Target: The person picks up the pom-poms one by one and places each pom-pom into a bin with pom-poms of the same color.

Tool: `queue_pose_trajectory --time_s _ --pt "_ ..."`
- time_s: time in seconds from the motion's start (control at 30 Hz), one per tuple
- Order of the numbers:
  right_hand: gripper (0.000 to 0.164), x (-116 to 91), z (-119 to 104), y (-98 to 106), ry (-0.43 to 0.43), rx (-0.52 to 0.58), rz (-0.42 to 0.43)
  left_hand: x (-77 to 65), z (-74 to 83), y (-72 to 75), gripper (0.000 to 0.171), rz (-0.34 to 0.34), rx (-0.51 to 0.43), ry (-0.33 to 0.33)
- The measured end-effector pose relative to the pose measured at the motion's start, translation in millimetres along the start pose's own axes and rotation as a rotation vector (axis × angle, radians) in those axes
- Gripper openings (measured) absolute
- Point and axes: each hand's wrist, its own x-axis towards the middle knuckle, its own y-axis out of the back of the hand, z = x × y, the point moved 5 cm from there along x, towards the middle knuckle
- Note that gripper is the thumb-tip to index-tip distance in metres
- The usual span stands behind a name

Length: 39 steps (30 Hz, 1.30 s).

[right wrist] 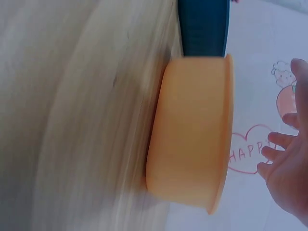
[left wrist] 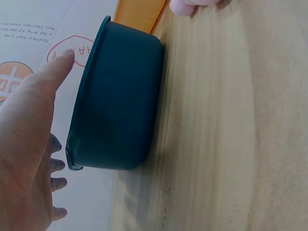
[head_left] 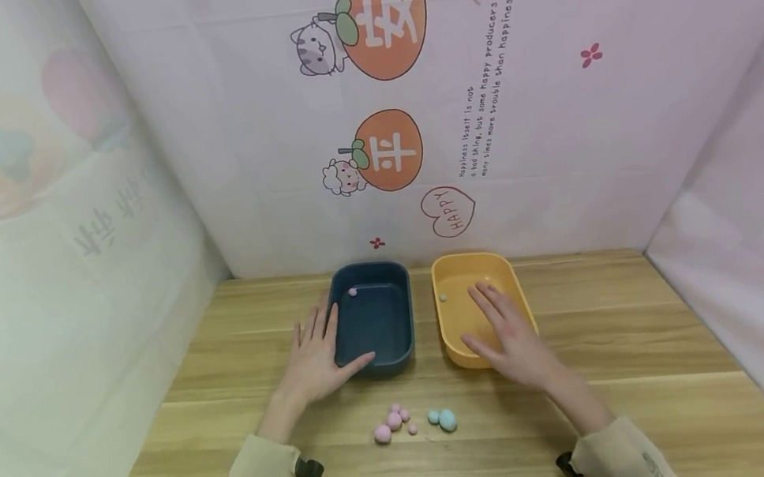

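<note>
Blue bin [head_left: 381, 322] and yellow bin [head_left: 459, 316], side by side near the table's [head_left: 604, 299] far edge! Left hand [head_left: 316, 364] by blue's left rim, right hand [head_left: 514, 340] over yellow, fingers wide, empty; a light, level touch would suit best.

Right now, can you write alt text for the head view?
Left hand over left edge of navy tray, right hand over yellow tray, one small ball in each tray; pink balls and pale-blue balls lie nearer on the wooden table.
</note>
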Motion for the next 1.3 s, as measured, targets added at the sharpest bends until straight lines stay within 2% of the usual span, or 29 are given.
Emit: queue_pose_trajectory --time_s 0.3,0.67,0.83,1.07,1.2,1.3 --pt "0.071 -2 -18 1 0.012 0.096 0.055 1.9 -5.9 -10.9 0.124 -0.005 0.007 0.005" --pt "0.061 -6 -37 -16 0.058 0.184 0.034 2.5 -10.2 -16.3 0.126 -0.025 -0.002 0.005" --pt "0.048 -8 -46 -25 0.088 0.214 0.037 3.2 -10.7 -18.0 0.126 -0.032 0.003 0.001" --pt "0.029 -11 -55 -46 0.05 0.346 -0.04 4.8 -11.8 -19.6 0.126 -0.014 0.004 -0.007" --pt "0.027 -13 -60 -56 0.015 0.442 -0.087 5.8 -12.4 -20.1 0.126 -0.008 0.013 -0.01" --pt "0.028 -15 -64 -63 0.039 0.479 -0.098 5.9 -13.1 -20.3 0.126 -0.012 0.02 -0.009"
